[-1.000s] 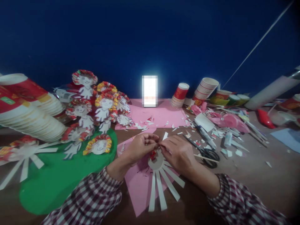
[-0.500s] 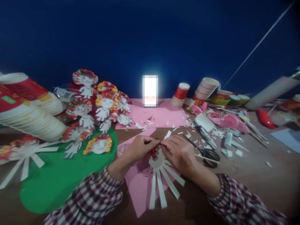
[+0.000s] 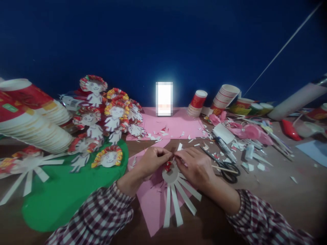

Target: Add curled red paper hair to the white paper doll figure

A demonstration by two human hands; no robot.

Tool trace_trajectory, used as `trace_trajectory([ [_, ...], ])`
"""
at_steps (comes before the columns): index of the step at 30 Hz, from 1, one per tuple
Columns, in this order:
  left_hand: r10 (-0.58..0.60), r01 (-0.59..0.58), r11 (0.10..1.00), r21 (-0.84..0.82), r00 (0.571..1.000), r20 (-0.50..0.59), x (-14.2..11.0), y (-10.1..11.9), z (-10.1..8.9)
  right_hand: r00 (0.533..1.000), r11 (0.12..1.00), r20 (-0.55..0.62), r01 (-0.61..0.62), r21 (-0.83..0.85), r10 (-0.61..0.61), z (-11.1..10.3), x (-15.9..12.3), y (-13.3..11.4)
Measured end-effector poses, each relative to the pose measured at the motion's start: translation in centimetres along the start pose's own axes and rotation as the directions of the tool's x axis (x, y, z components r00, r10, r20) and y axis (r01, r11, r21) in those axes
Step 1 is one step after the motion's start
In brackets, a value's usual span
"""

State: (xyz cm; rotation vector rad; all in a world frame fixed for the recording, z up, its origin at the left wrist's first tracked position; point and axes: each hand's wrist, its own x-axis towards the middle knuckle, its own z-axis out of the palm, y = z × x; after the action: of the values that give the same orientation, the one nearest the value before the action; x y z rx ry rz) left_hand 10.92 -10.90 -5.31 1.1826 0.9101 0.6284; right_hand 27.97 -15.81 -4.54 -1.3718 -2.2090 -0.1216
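A paper cup cut into strips (image 3: 170,177) lies in front of me, its white strips fanned toward me around a round base. My left hand (image 3: 154,161) and my right hand (image 3: 196,166) meet at its far edge, fingertips pinched together on one of the strips. Near my left fingertips, a red curled strip (image 3: 167,166) sits at the rim of the base. The pinched end itself is mostly hidden by my fingers. Under the cup is a pink paper sheet (image 3: 150,207). A thin wooden stick (image 3: 222,169) pokes out just beyond my right hand.
Left are a green paper shape (image 3: 58,200), another cut cup (image 3: 29,165), paper dolls (image 3: 114,114) with curled hair, and stacked cups (image 3: 33,124). Right are scissors (image 3: 231,173), a marker (image 3: 224,149), a small bottle (image 3: 248,152) and paper scraps. Behind stands a bright blurred-out screen (image 3: 164,97).
My fingers have shifted very slightly at the pinched strip, and the strip behind my right fingers looks narrower. Everything else stays in place.
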Motion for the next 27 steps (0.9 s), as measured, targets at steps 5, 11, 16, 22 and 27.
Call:
trace_trajectory([
  [5, -0.012, 0.014, 0.996, -0.084, 1.000, 0.016, 0.02, -0.12, -0.33, 1.000, 1.000, 0.008, 0.021, 0.012, -0.021, -0.37, 0.02, -0.14],
  [11, -0.043, 0.046, 0.986, -0.159, 0.999, 0.022, -0.02, 0.10, -0.52, 0.999, 0.999, -0.012, 0.043, 0.005, -0.043, -0.52, 0.04, -0.31],
  [16, -0.072, 0.079, 0.975, -0.206, 0.997, 0.042, 0.02, 0.05, -0.57, 0.999, 0.999, -0.011, 0.030, 0.012, -0.030, -0.28, -0.20, -0.33],
  [22, -0.089, 0.097, 0.974, -0.205, 0.995, 0.049, 0.07, -0.09, -0.62, 0.999, 0.999, -0.008, 0.038, 0.014, -0.038, -0.20, -0.35, -0.26],
  [27, -0.073, 0.089, 0.974, -0.210, 0.994, 0.080, 0.10, -0.08, -0.54, 0.999, 0.999, 0.008, 0.050, -0.006, -0.050, -0.40, -0.21, -0.20],
])
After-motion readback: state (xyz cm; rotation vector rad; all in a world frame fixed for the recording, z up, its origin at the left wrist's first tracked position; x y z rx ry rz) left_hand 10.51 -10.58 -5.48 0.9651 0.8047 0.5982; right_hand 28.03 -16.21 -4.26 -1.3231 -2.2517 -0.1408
